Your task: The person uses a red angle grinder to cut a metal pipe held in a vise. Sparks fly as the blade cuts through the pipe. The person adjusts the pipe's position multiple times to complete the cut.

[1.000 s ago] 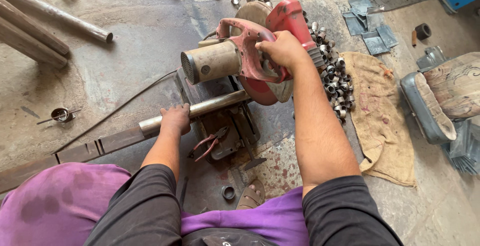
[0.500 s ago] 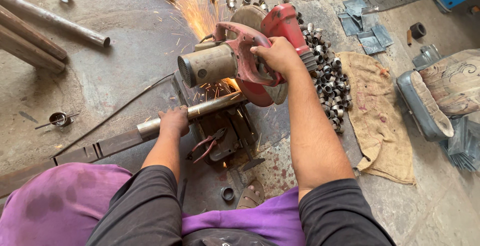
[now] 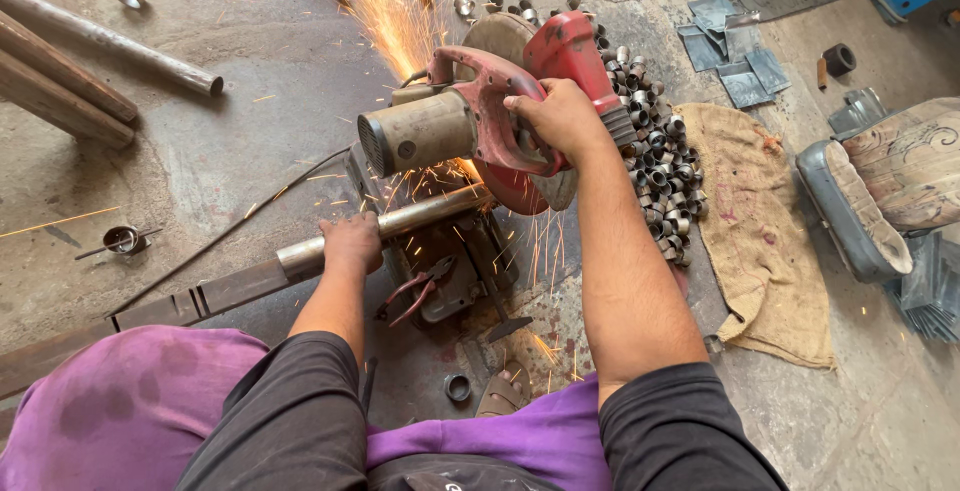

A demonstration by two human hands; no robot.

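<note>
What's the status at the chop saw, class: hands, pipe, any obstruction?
Right hand gripping red chop saw handle, blade down, sparks flying. Left hand pinning steel pipe against the saw base. Pliers beside base, clear of the cut.

A metal workshop: a red chop saw throws sparks, with cut pipe rings piled right of the right hand.

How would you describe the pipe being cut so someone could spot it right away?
Start at the red chop saw throwing sparks in the middle of the floor. Under its blade lies a long steel pipe, running down to the left, with the left hand pressing on it while the right hand grips the saw handle. Unlike the loose pipes at upper left, it is clamped in the saw.
</note>
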